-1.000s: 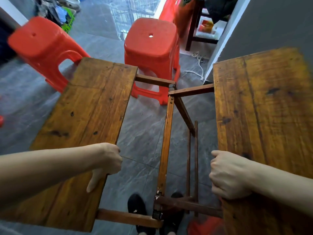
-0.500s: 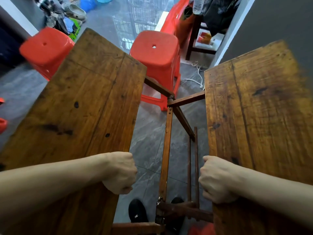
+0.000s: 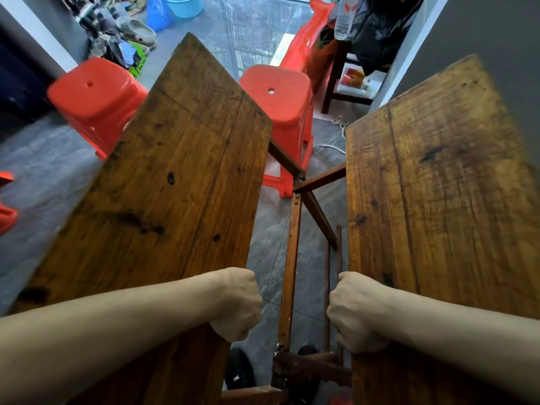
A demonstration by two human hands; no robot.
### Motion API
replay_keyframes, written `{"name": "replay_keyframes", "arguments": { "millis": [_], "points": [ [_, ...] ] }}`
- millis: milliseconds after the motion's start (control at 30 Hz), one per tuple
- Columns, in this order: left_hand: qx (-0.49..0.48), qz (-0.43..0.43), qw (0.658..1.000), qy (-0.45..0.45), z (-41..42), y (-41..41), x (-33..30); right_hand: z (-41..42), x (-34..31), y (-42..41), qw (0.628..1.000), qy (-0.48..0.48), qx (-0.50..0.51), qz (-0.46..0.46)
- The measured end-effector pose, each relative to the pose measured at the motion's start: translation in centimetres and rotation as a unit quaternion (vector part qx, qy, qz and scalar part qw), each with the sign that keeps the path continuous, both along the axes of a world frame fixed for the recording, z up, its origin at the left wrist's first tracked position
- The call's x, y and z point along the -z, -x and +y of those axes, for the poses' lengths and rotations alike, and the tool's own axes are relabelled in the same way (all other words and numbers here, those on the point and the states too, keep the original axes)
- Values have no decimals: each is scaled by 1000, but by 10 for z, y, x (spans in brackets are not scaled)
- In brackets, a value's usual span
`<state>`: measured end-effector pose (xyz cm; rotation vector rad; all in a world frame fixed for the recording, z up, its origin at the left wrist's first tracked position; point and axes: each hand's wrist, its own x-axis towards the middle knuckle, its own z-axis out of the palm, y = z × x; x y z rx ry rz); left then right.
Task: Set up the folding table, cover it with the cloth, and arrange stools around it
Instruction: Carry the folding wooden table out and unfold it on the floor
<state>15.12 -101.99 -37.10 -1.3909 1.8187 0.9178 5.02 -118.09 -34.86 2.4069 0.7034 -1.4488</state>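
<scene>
In the head view, the folding table stands half opened directly in front of the person, its two wooden leaves split apart with the frame (image 3: 292,258) showing in the gap between them. The left leaf (image 3: 175,185) and the right leaf (image 3: 438,200) both run lengthwise away from the body, their inner edges facing each other across the gap and both tilted up rather than lying flat. The left hand (image 3: 238,304) is curled tight round the inner edge of the left leaf near its close end; the right hand (image 3: 355,312) grips the inner edge of the right leaf in the same fisted way, level with the other hand. Each hand is thus equally near its own leaf, and the closing of the gap looks like the thing the next move depends on. Two red stools (image 3: 274,92) wait on the floor beyond the far ends, one behind the left leaf (image 3: 93,92). No cloth can be picked out with certainty.
</scene>
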Motion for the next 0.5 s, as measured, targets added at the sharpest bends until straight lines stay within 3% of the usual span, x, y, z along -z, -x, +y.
{"name": "replay_keyframes", "arguments": {
  "millis": [500],
  "points": [
    [4,-9,998,-59,3,5,4,23,18,-15,1000,0,-16,-3]
  ]
}}
